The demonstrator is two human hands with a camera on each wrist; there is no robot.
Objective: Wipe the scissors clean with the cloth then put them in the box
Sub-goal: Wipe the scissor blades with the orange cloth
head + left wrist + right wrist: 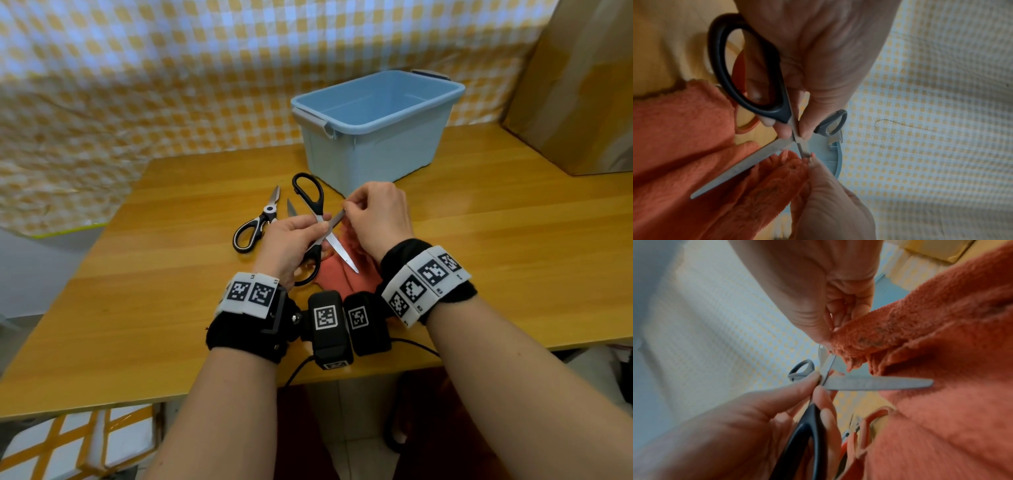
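1. my left hand pinches the black-handled scissors at the pivot, thumb and fingers curled round it. the blades are spread wide, which i judge exposes each blade for wiping.
2. my right hand is closed on a fold of the orange cloth, pinching it around the upper blade. the other blade points down over the cloth, bare.
3. the scissors are held up above the middle of the table, near its front edge and not yet in the box.
4. the cloth is fuzzy terry with a dark smudge near the pinched fold in the right wrist view, so i judge dirt is coming off. the blades are flat dull steel, the handles smooth looped plastic.
5. the blue box stands open toward the back edge, smooth plastic, nothing seen inside.
6. a second pair of scissors lies flat to the left, black and white handles. an orange-handled pair peeks from under the cloth.
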